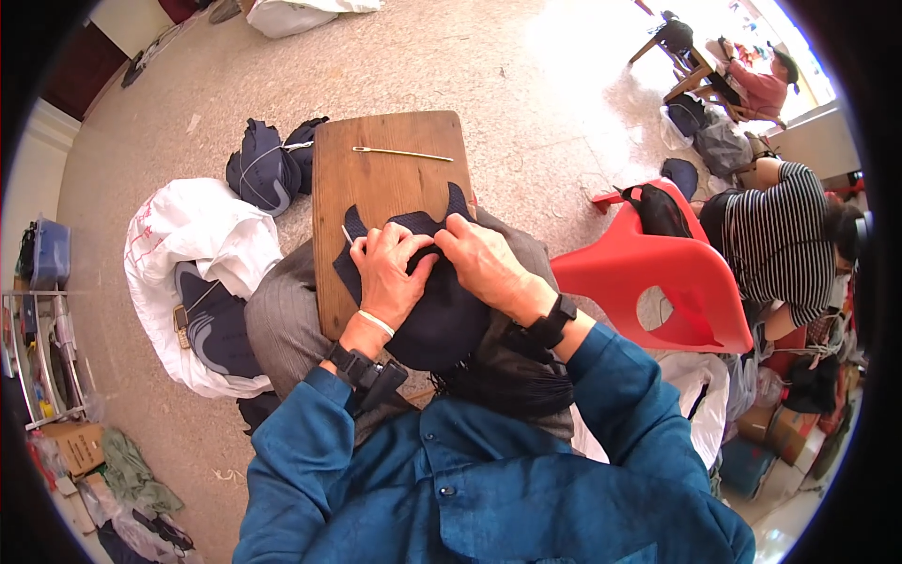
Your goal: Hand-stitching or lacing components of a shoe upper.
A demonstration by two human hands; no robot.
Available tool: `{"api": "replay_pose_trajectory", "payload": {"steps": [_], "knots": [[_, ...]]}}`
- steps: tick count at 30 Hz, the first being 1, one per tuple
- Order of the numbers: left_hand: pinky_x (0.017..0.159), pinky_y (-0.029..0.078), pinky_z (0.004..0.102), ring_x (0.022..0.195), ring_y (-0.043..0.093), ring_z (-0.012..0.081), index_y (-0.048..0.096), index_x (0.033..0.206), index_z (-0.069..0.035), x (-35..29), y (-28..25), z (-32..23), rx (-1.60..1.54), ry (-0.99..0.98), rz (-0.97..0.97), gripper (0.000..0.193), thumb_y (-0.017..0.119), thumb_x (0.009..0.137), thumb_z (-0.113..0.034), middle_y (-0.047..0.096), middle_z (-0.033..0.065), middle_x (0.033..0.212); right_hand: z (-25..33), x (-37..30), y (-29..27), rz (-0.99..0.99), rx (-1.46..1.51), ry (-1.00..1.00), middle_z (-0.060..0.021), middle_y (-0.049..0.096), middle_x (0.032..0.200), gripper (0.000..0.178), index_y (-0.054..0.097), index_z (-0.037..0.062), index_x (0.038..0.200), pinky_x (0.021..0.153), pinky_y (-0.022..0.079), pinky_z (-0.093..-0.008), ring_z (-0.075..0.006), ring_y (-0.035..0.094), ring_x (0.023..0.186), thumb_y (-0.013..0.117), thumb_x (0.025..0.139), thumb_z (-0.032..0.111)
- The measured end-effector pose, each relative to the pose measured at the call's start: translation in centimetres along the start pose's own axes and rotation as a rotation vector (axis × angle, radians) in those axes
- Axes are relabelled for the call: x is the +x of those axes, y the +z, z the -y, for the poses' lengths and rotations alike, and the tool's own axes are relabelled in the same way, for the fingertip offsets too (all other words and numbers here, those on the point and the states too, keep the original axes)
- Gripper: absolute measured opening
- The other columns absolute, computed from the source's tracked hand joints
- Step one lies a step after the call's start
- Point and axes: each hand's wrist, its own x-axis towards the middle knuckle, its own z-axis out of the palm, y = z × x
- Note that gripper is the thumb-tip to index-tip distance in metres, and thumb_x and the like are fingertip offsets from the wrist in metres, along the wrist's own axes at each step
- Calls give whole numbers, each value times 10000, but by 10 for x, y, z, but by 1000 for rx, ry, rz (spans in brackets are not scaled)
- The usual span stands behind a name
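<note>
A dark navy shoe upper [440, 324] lies over the near half of a wooden board [390, 193] at my lap, two curved tips pointing away from me. My left hand [387, 273] is closed on its upper edge, thumb and fingers pinching the fabric. Beside the left fingers a thin pale stick-like tool [347, 234] pokes out; its other end is hidden. My right hand [484, 263] pinches the same edge, close to the left fingertips. On the board's far part rests a long metal needle [404, 153]. Black threads [503, 387] hang over my lap.
Tied bundles of dark uppers [263, 169] and a white sack [202, 226] with more uppers lie on the floor at left. At right stands a red plastic chair [648, 273] with a black item on it. Beyond sit a person in stripes [785, 230] and another person [756, 89].
</note>
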Motion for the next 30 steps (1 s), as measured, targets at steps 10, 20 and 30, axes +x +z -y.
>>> {"api": "replay_pose_trajectory", "payload": {"steps": [10,20,30], "knots": [[958,326,423,1001,555,218,709,1000,-160,0,2,-4,6,1,-32,259,798,767,-233,608,-13,973,0,-3,17,-194,162,77,-189,606,941,177,569,23,981,800,508,-458,-396,622,926,576,826,-62],[1021,321,448,1029,553,228,706,1000,-158,-2,1,-4,-12,-31,-18,262,798,765,-227,607,-1,1003,2,-20,4,-215,196,255,-208,615,989,173,582,18,1039,788,520,-479,-423,628,937,602,871,-17],[995,335,422,973,567,212,701,974,-151,0,0,-7,-13,-8,-64,228,795,771,-197,608,-13,920,13,-29,0,-244,76,358,-212,633,924,80,605,22,986,758,524,-491,-437,641,889,582,912,39]]}}
